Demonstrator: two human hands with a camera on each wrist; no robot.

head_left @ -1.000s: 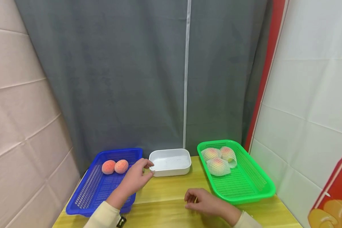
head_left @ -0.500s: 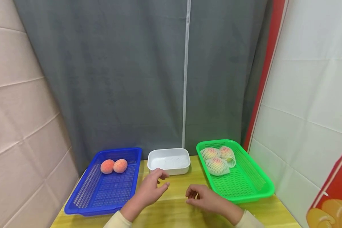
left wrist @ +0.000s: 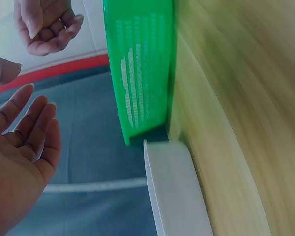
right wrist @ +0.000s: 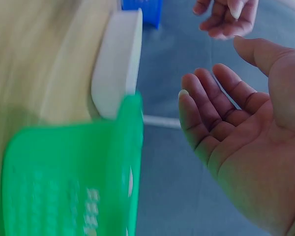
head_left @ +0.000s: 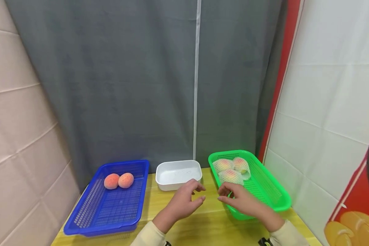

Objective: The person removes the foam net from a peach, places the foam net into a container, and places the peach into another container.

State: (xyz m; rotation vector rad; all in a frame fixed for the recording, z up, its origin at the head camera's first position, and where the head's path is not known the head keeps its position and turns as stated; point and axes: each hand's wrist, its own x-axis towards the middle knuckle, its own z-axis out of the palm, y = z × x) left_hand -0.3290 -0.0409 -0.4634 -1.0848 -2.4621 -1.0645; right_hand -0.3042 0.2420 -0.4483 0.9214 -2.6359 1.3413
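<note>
My left hand (head_left: pixel 184 202), loosely curled and holding nothing, hovers over the table in front of the white tray (head_left: pixel 178 186). Facing it is my right hand (head_left: pixel 243 201), also bare, its fingers slightly bent beside the near left side of the green basket (head_left: pixel 276 196). In that basket lie three peaches in white foam nets, among them a front netted peach (head_left: pixel 230 176). The left wrist view shows the palm and relaxed fingers of the left hand (left wrist: pixel 24 142). Seen from the right wrist, the right hand (right wrist: pixel 250 132) has a bare palm above the basket rim.
At the left stands a blue basket (head_left: pixel 117 205) with two unwrapped peaches side by side, the left one (head_left: pixel 111 181) touching the right one (head_left: pixel 126 180). A grey curtain (head_left: pixel 126 85) hangs behind the wooden table (head_left: pixel 196 229). A white wall panel (head_left: pixel 313 119) rises at the right.
My left hand has come away from the white tray's left side, moving right and toward me. My right hand has shifted right and slightly up, nearer the netted peaches. The fruit stays put.
</note>
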